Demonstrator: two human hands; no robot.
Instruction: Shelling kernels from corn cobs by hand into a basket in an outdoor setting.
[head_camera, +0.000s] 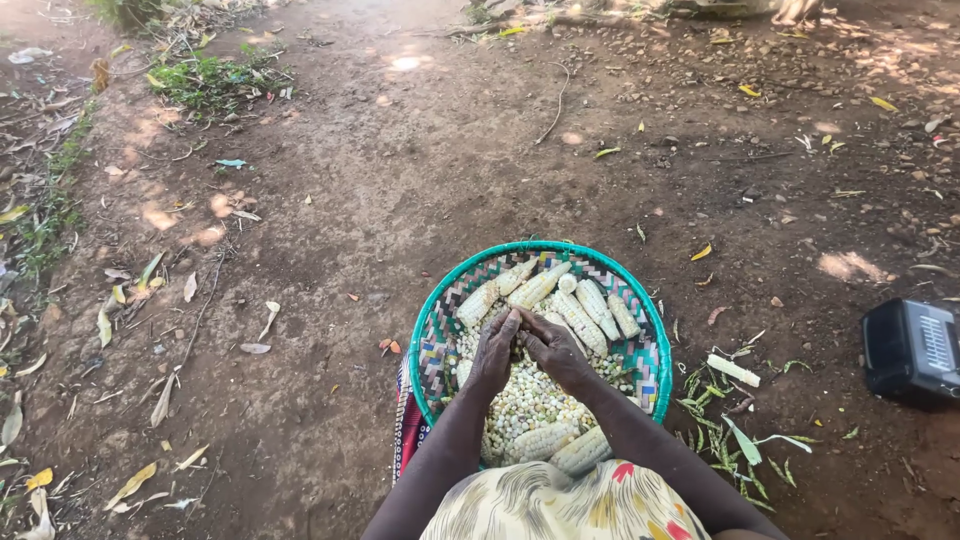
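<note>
Both hands, left hand (495, 348) and right hand (552, 345), grip a hard, light maize cob (519, 326) above the woven basket (436, 345); best held at its ends.

The basket (432, 345) sits on the ground (330, 200) in front of the person. Loose kernels (525, 400) and corn cobs (580, 315) lie in it. Both hands (525, 345) meet over the middle. One bare cob (733, 370) lies right of the basket, and a small radio (910, 348) lies farther right

No packages, labels, signs or screens showed; only a small black boxy device (911, 350) lay on the ground at right.
</note>
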